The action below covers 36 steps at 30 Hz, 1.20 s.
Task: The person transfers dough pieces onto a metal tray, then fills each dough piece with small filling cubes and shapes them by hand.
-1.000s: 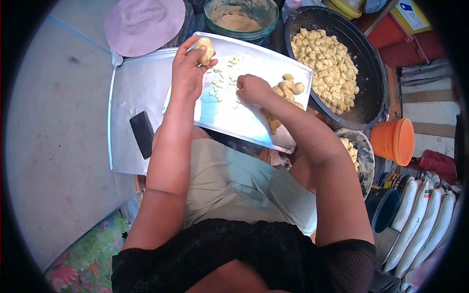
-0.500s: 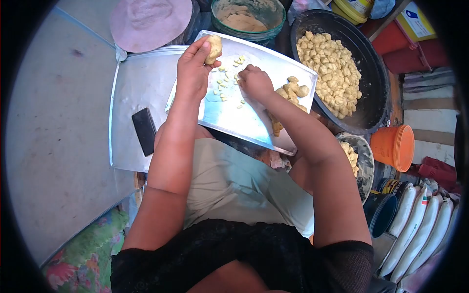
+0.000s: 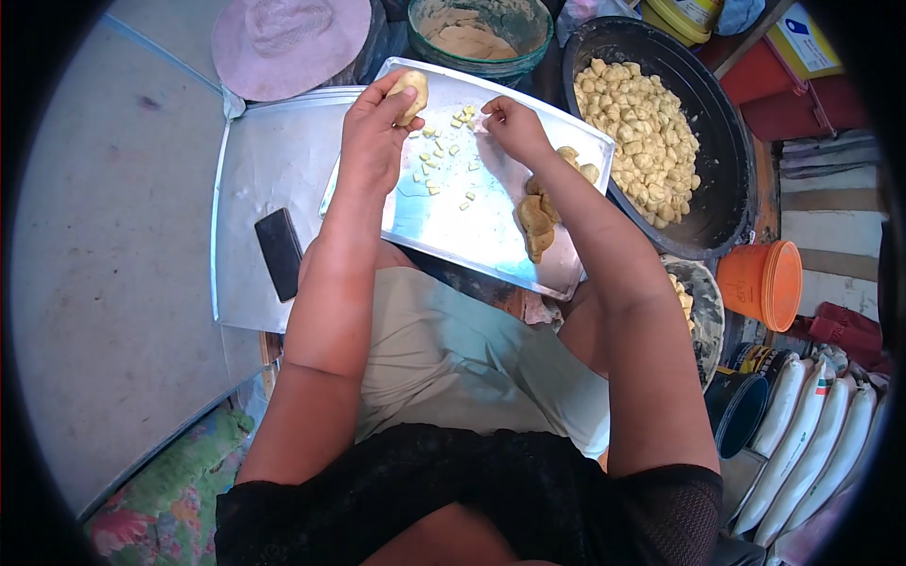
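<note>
In my left hand point(image 3: 376, 127) is a pale lump of dough point(image 3: 411, 98), gripped between thumb and fingers above the metal tray point(image 3: 444, 222). My right hand point(image 3: 515, 130) hovers over the tray's far right part with thumb and fingertips pinched; whatever may be between them is too small to make out. Small pale-yellow cut pieces point(image 3: 433, 156) lie scattered on the tray between and below my hands. Several browner dough lumps point(image 3: 537, 229) rest at the tray's right side, partly hidden by my right forearm.
A large black basin point(image 3: 722, 179) piled with dough pieces point(image 3: 642, 141) stands at the right. Behind the tray are a green-rimmed tub point(image 3: 481, 68) and a pink hat point(image 3: 288, 47). A phone point(image 3: 278, 253) lies on the sheet-metal surface at left. An orange bucket point(image 3: 755, 283) stands below the basin.
My right hand has lifted from the small pieces and moved right and slightly away from me, fingers still pinched. My left hand holds the dough in nearly the same place.
</note>
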Each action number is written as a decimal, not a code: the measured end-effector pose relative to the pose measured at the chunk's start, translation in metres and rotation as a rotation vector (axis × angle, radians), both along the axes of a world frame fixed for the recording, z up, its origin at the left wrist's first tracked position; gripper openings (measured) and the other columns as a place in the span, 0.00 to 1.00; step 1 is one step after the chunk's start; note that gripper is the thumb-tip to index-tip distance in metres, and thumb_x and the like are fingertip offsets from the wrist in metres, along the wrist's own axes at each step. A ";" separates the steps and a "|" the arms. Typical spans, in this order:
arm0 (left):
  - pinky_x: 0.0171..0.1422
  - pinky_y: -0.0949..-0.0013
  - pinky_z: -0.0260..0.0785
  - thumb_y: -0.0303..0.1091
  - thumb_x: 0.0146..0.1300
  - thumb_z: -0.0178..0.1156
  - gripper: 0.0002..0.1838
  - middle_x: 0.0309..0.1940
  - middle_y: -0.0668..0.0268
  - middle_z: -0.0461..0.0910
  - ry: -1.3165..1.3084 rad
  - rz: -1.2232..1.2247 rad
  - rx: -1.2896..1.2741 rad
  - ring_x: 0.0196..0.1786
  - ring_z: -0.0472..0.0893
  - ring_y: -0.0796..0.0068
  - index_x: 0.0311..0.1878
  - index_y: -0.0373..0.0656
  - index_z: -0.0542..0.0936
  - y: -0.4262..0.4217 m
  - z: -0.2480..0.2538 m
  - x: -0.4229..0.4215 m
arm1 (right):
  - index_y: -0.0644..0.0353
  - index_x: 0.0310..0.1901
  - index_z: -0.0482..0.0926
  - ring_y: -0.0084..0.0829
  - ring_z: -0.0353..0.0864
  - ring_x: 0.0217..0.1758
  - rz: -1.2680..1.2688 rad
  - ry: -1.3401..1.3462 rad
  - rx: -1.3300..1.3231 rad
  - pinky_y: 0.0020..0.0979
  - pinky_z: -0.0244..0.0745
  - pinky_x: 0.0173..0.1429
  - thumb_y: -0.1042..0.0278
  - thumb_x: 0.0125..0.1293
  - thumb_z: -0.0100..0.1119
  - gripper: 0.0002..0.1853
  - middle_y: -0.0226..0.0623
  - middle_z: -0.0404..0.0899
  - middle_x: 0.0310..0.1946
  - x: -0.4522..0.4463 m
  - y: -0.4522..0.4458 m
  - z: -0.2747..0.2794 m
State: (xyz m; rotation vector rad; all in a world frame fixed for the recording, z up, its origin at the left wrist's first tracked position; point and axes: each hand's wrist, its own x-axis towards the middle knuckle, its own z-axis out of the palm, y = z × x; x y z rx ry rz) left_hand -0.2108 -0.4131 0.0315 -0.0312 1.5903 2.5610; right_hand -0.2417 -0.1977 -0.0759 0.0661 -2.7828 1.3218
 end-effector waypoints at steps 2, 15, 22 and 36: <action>0.44 0.76 0.72 0.30 0.64 0.59 0.17 0.45 0.63 0.78 0.000 -0.001 -0.019 0.44 0.79 0.74 0.55 0.39 0.74 0.000 0.000 0.000 | 0.59 0.40 0.79 0.38 0.81 0.39 0.024 0.023 -0.026 0.33 0.74 0.45 0.70 0.55 0.60 0.10 0.41 0.81 0.33 -0.001 0.003 -0.007; 0.42 0.76 0.72 0.29 0.63 0.59 0.16 0.45 0.62 0.78 -0.012 -0.003 -0.008 0.44 0.80 0.74 0.55 0.38 0.74 -0.001 -0.002 -0.001 | 0.53 0.37 0.84 0.40 0.79 0.42 0.228 0.101 0.311 0.39 0.73 0.50 0.66 0.57 0.58 0.08 0.38 0.76 0.38 0.013 -0.015 0.006; 0.45 0.73 0.73 0.27 0.65 0.55 0.17 0.47 0.61 0.78 -0.011 -0.081 0.034 0.46 0.79 0.72 0.58 0.37 0.73 -0.001 -0.002 0.000 | 0.54 0.36 0.83 0.32 0.79 0.36 0.247 0.184 0.160 0.33 0.74 0.41 0.66 0.54 0.64 0.07 0.35 0.79 0.34 0.023 -0.035 -0.012; 0.52 0.68 0.73 0.28 0.66 0.55 0.19 0.50 0.60 0.76 0.084 -0.184 0.111 0.50 0.77 0.72 0.59 0.33 0.72 0.016 0.005 0.013 | 0.62 0.41 0.82 0.22 0.77 0.33 0.162 0.329 -0.518 0.24 0.73 0.40 0.70 0.60 0.64 0.09 0.30 0.79 0.28 0.041 -0.046 0.125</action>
